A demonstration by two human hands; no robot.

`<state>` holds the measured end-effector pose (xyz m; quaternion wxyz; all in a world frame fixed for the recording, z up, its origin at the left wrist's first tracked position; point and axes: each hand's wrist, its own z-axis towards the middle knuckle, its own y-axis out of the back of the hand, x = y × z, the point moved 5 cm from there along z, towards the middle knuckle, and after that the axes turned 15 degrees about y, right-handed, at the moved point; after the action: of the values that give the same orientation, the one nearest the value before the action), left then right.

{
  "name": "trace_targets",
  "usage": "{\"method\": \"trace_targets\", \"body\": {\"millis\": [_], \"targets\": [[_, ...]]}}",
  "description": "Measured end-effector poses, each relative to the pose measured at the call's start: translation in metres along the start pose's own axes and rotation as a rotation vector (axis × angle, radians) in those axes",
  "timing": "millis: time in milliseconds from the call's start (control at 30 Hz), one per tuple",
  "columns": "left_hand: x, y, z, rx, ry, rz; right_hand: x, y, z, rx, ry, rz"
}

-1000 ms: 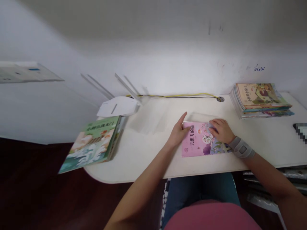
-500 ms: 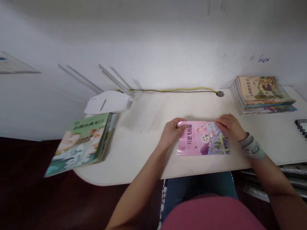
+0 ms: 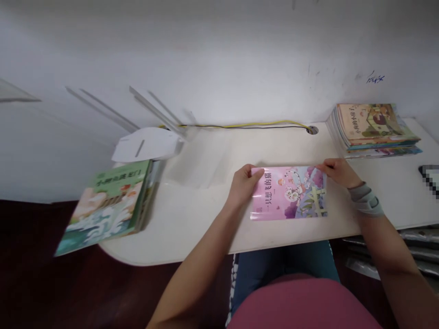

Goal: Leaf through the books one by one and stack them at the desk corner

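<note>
A pink picture book (image 3: pixel 290 194) with a spotted cat on its cover lies sideways near the front of the white table (image 3: pixel 192 214). My left hand (image 3: pixel 245 185) grips its upper left edge, thumb on the cover and fingers hidden beneath. At the far upper corner, my right hand (image 3: pixel 338 172) pinches the book between thumb and fingers. A grey band circles my right wrist. Left of my hands, a green-covered picture book (image 3: pixel 106 205) tops a small stack that juts past the table's left edge.
A white router (image 3: pixel 147 144) with several antennas stands at the back left, beside a clear plastic sheet (image 3: pixel 200 162). Yellow and black cables run along the wall to a round hole (image 3: pixel 312 130). More picture books (image 3: pixel 373 122) are piled at the back right, near a pixelated object (image 3: pixel 430 178).
My right hand has slid rightward to the book's corner, uncovering more of the cover. My left hand keeps its hold. The whole view has shifted slightly.
</note>
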<state>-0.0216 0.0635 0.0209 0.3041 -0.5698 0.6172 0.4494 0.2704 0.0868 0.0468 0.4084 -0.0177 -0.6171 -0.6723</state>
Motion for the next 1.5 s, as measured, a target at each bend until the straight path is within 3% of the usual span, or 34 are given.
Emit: {"method": "trace_targets", "body": {"millis": [133,233,533,667,733,800,933,1067,1233,1300,1367,1433,1500], "targets": [[0.0,-0.003,0.003,-0.244,-0.005,0.544,-0.015,-0.02,0.006,0.15,-0.124,-0.232],[0.002,-0.007,0.005,-0.296,0.001,0.819,-0.017,-0.026,0.005,0.247,-0.211,-0.358],[0.0,-0.008,0.005,-0.332,-0.141,0.979,-0.012,-0.021,-0.002,0.31,-0.347,-0.434],[-0.002,-0.011,0.006,-0.309,-0.166,1.012,-0.018,-0.01,-0.008,0.243,-0.397,-0.494],[-0.004,-0.012,0.006,-0.294,-0.167,1.036,-0.015,-0.004,-0.012,0.126,-0.357,-0.536],[-0.007,-0.012,0.008,-0.263,-0.154,1.067,-0.003,-0.008,-0.016,0.042,-0.197,-0.543],[-0.018,-0.012,0.017,-0.149,-0.14,1.105,0.027,-0.042,-0.031,0.133,0.147,-0.54],[-0.029,-0.012,0.031,-0.049,-0.117,1.04,0.032,-0.063,-0.045,0.115,0.154,-0.637],[-0.032,-0.009,0.036,-0.006,-0.13,0.91,0.027,-0.065,-0.046,0.089,0.164,-0.678],[-0.026,-0.004,0.03,0.029,-0.088,0.691,0.026,-0.064,-0.045,0.08,0.164,-0.682],[-0.013,0.003,0.02,0.114,0.025,0.321,0.026,-0.065,-0.045,0.075,0.159,-0.675],[0.004,0.005,0.004,0.256,0.159,-0.005,0.027,-0.067,-0.046,0.076,0.149,-0.663],[0.021,0.001,-0.015,0.415,0.247,-0.111,0.029,-0.069,-0.047,0.073,0.137,-0.645]]}}
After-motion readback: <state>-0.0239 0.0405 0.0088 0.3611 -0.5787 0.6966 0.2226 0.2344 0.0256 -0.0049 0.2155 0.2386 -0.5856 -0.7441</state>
